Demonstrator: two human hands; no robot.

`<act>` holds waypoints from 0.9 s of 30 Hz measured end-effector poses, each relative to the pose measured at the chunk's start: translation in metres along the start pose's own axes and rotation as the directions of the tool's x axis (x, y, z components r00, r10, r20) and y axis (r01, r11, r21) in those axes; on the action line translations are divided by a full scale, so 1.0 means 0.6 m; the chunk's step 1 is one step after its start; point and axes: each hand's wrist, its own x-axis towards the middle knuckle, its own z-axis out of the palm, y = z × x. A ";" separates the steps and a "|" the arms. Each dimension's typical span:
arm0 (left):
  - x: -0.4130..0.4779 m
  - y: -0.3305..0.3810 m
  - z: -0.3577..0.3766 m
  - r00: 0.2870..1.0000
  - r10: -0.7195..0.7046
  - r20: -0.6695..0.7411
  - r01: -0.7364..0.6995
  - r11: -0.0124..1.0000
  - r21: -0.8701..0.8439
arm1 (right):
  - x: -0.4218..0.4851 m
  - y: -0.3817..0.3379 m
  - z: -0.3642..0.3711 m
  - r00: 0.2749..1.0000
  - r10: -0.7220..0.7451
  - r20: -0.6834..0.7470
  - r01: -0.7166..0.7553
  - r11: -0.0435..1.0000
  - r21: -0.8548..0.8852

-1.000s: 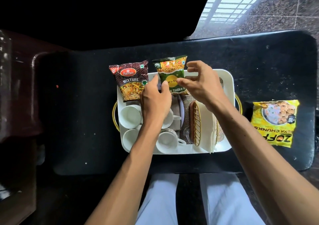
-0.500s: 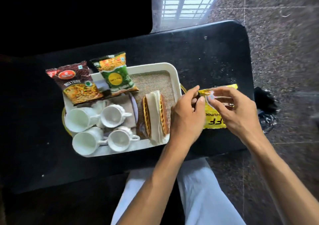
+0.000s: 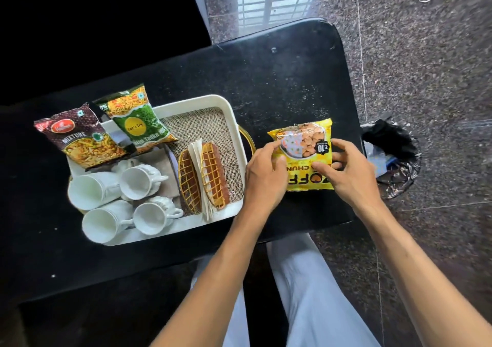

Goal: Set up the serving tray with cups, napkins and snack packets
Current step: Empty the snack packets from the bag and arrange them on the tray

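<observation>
Nearest are the person's legs in light trousers [image 3: 314,293], below the edge of the black table [image 3: 279,80]. Above them, the left hand [image 3: 266,172] and the right hand [image 3: 351,173] both grip the yellow packet [image 3: 306,144], fingers closed on its left and right sides. The packet is on the table, just right of the white tray [image 3: 202,102] and outside it. In the tray, four white cups [image 3: 138,181] lie at the near left, and a napkin holder [image 3: 203,179] with napkins is beside them. Farther, a brown packet [image 3: 80,139] and a green packet [image 3: 135,123] lean on the far left rim.
</observation>
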 end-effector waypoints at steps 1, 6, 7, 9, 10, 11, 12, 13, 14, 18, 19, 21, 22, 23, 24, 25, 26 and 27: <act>0.002 0.001 0.000 1.000 0.002 0.009 -0.002 1.000 0.010 | 0.002 -0.003 -0.001 1.000 -0.015 -0.003 0.015 1.000 0.013; -0.001 0.026 -0.014 0.957 0.253 -0.143 -0.208 0.940 0.269 | -0.003 -0.042 -0.014 0.983 -0.183 0.027 0.182 0.983 0.016; -0.002 0.035 -0.023 0.904 0.395 -0.163 -0.316 0.875 0.368 | -0.006 -0.054 -0.017 0.972 -0.229 0.043 0.229 0.973 0.002; 0.006 0.051 -0.051 0.799 0.601 -0.035 -0.499 0.693 0.520 | -0.011 -0.079 -0.026 0.922 -0.380 0.076 0.386 0.919 -0.078; 0.014 0.061 -0.070 0.770 0.632 0.086 -0.560 0.607 0.564 | -0.014 -0.094 -0.030 0.880 -0.465 0.099 0.474 0.873 -0.117; 0.025 0.071 -0.090 0.756 0.616 0.220 -0.605 0.531 0.594 | -0.017 -0.108 -0.034 0.836 -0.535 0.124 0.548 0.824 -0.140; 0.034 0.082 -0.109 0.744 0.574 0.342 -0.639 0.463 0.614 | -0.018 -0.123 -0.037 0.798 -0.584 0.148 0.602 0.784 -0.156; 0.042 0.091 -0.124 0.730 0.529 0.432 -0.666 0.409 0.624 | -0.019 -0.139 -0.040 0.771 -0.614 0.170 0.636 0.752 -0.172; 0.047 0.100 -0.137 0.719 0.500 0.483 -0.682 0.371 0.630 | -0.021 -0.155 -0.042 0.752 -0.632 0.187 0.659 0.728 -0.191; 0.054 0.114 -0.183 0.713 0.549 0.436 -0.670 0.349 0.656 | -0.022 -0.218 -0.040 0.671 -0.715 0.196 0.740 0.628 -0.241; 0.054 0.111 -0.196 0.719 0.582 0.380 -0.657 0.391 0.644 | -0.022 -0.231 -0.036 0.644 -0.749 0.154 0.761 0.607 -0.230; 0.055 0.102 -0.223 0.735 0.637 0.232 -0.628 0.511 0.587 | -0.023 -0.251 -0.021 0.628 -0.778 -0.027 0.760 0.621 -0.192; 0.055 0.095 -0.235 0.743 0.654 0.142 -0.608 0.571 0.551 | -0.023 -0.257 -0.012 0.653 -0.744 -0.141 0.725 0.668 -0.164; 0.055 0.087 -0.247 0.751 0.658 0.048 -0.584 0.629 0.513 | -0.023 -0.262 0.000 0.701 -0.670 -0.245 0.668 0.737 -0.102; 0.056 0.078 -0.258 0.758 0.651 -0.042 -0.560 0.682 0.471 | -0.022 -0.264 0.014 0.769 -0.557 -0.314 0.589 0.808 0.008; 0.057 0.069 -0.267 0.765 0.632 -0.124 -0.533 0.730 0.427 | -0.020 -0.265 0.029 0.846 -0.423 -0.324 0.488 0.860 0.153; 0.059 0.059 -0.274 0.779 0.598 -0.189 -0.504 0.776 0.379 | -0.014 -0.266 0.045 0.916 -0.299 -0.269 0.373 0.881 0.292; 0.061 0.049 -0.280 0.800 0.553 -0.232 -0.473 0.820 0.322 | -0.007 -0.266 0.062 0.963 -0.210 -0.170 0.262 0.881 0.395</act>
